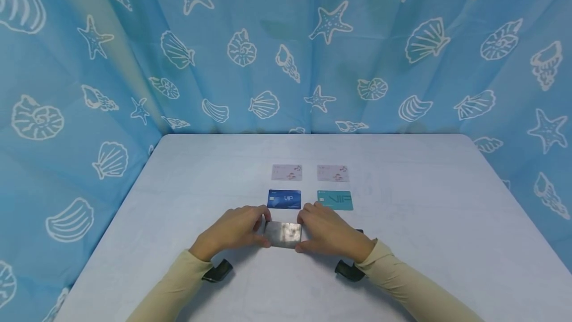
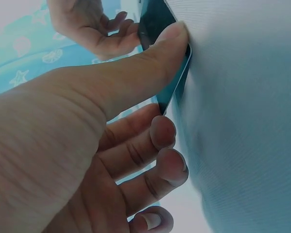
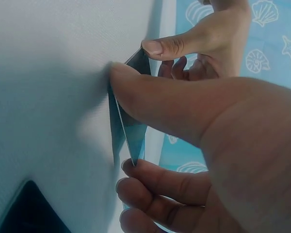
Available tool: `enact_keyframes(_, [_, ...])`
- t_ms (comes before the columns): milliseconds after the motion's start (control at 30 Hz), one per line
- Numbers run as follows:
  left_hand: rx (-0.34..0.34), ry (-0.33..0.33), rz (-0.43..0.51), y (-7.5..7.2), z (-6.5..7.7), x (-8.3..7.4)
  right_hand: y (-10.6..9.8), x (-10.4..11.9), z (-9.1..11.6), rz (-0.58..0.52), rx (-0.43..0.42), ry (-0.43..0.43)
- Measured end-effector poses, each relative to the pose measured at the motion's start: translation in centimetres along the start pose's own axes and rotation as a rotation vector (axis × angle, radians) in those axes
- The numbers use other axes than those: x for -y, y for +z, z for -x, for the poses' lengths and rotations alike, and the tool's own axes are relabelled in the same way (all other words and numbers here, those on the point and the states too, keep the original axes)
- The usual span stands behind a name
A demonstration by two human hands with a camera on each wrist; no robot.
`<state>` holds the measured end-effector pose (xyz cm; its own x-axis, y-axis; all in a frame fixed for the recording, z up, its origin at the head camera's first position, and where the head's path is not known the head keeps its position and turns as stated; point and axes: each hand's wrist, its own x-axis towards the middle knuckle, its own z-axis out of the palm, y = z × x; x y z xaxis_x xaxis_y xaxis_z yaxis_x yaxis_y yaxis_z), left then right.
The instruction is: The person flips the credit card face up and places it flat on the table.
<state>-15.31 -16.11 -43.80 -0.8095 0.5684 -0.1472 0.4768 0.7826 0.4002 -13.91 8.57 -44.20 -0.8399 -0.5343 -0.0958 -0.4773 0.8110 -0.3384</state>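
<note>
A thin silver-grey card [image 1: 283,235] is held close over the white tabletop, its face catching the light. At its left end, my left hand [image 1: 237,228] pinches it between thumb and fingers. My right hand [image 1: 329,231] grips the opposite end the same way. In the left wrist view the card [image 2: 169,94] shows nearly edge-on under the thumb. The right wrist view shows the card [image 3: 131,128] tilted, the right thumb on its near edge and a fingertip at its lower corner. Just beyond the hands lie a blue VIP card [image 1: 284,203] and a teal VIP card [image 1: 335,205].
Farther back, two pale pink patterned cards [image 1: 286,173] lie side by side, forming two rows with the VIP cards. Black wrist-worn devices [image 1: 217,271] sit under both wrists. A blue seashell curtain [image 1: 286,83] hangs along the back and sides of the white table [image 1: 424,202].
</note>
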Motion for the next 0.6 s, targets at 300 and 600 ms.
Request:
enact_keyframes(300, [0.01, -0.023, -0.015, 0.21, -0.15, 0.08, -0.24, 0.1, 0.16, 0.01, 0.004, 0.007])
enact_keyframes(600, [0.014, -0.033, -0.015, 0.31, -0.24, 0.13, -0.4, -0.06, 0.22, 0.006, 0.01, 0.022])
